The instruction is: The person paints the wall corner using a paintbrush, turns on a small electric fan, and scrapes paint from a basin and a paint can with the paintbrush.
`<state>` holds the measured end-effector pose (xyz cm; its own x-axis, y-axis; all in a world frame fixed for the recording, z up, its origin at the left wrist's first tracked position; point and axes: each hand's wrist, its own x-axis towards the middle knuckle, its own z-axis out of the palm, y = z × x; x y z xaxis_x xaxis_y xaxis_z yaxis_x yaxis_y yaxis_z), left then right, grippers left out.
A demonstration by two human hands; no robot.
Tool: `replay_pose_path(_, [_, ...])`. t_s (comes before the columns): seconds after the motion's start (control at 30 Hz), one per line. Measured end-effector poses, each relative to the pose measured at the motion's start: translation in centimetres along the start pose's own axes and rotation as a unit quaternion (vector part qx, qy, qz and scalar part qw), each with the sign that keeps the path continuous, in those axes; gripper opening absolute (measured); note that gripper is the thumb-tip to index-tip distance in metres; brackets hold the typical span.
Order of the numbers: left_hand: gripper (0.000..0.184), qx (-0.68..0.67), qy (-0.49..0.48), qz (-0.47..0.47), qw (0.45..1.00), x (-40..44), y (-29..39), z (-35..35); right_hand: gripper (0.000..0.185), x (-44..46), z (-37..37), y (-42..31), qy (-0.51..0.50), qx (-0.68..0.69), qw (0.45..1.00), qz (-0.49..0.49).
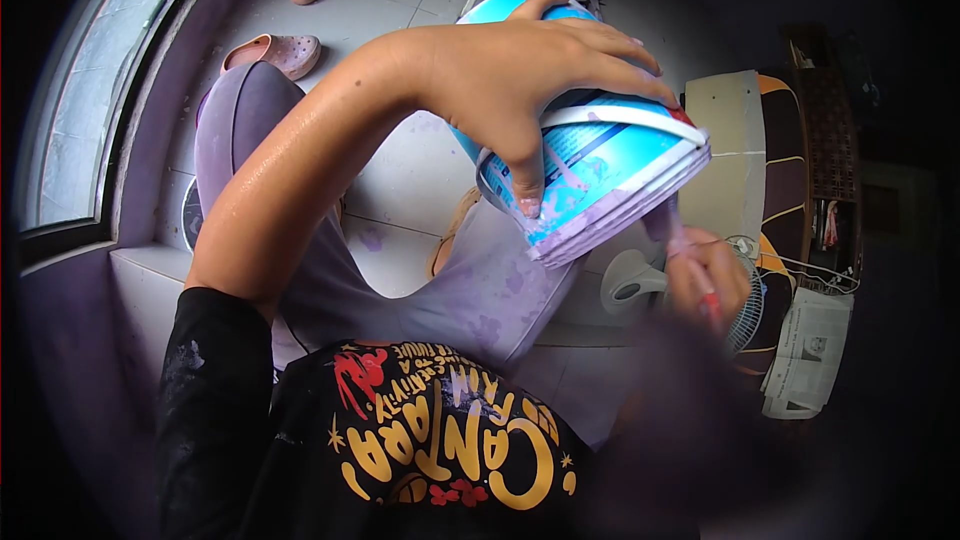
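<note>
A blue and white bucket (620, 150), smeared with lilac paint, is tilted on its side, its rim toward the lower right. My left hand (560, 70) is spread over it, fingers across the top and thumb pressed on its side near the rim. A white handle lies along the bucket's side. At the lower right of the rim, my right hand (708, 280) is closed around a tool (711, 308) with a red part on its handle and a lilac-coated end. That end is at the bucket's mouth, blurred. The inside of the bucket is hidden.
Pink clogs (285, 55) lie on the tiled floor at the upper left. A window (95, 90) is at the far left. On the right are a fan (745, 310), a newspaper (810, 350), cables and a mat (725, 120). White metal legs stand at the top.
</note>
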<state>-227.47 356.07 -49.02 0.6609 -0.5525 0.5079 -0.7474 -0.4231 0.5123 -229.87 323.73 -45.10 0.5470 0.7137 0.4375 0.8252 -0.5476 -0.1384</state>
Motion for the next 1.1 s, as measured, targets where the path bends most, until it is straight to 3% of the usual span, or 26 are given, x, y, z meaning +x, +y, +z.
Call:
replay_pose_path(0.13, [0.111,0.007,0.008,-0.003,1.000,0.0,0.2,0.2,0.012,1.3,-0.1,-1.7,-0.062,0.062,0.994,0.072])
replay_pose_path(0.23, [0.110,0.006,0.011,0.001,1.000,0.0,0.4,0.2,0.011,1.1,-0.1,-2.3,-0.024,0.122,0.964,0.236])
replay_pose_path(0.33, [0.109,0.008,0.014,-0.013,1.000,0.1,0.2,0.3,0.011,3.2,-1.1,-3.2,0.174,0.198,0.885,0.384])
replay_pose_path(0.6, [0.108,0.021,0.022,-0.041,0.999,-0.1,1.0,0.3,0.011,2.4,-0.6,0.3,0.089,0.337,0.820,0.454])
replay_pose_path(0.7, [0.107,0.017,0.021,-0.046,0.999,0.0,1.0,0.4,0.010,2.6,-0.4,0.2,0.156,0.319,0.829,0.432])
replay_pose_path(0.8, [0.107,0.028,0.022,-0.045,0.998,0.1,0.8,0.5,0.008,2.7,0.5,0.0,0.137,0.311,0.814,0.470])
replay_pose_path(0.9, [0.110,0.025,0.012,-0.041,0.999,0.0,1.2,0.0,0.009,2.4,0.8,-0.9,0.108,0.333,0.794,0.498])
replay_pose_path(1.1, [0.129,-0.021,-0.030,-0.056,0.998,0.2,-0.6,-1.2,0.010,1.6,5.0,-3.7,0.158,0.418,0.771,0.455])
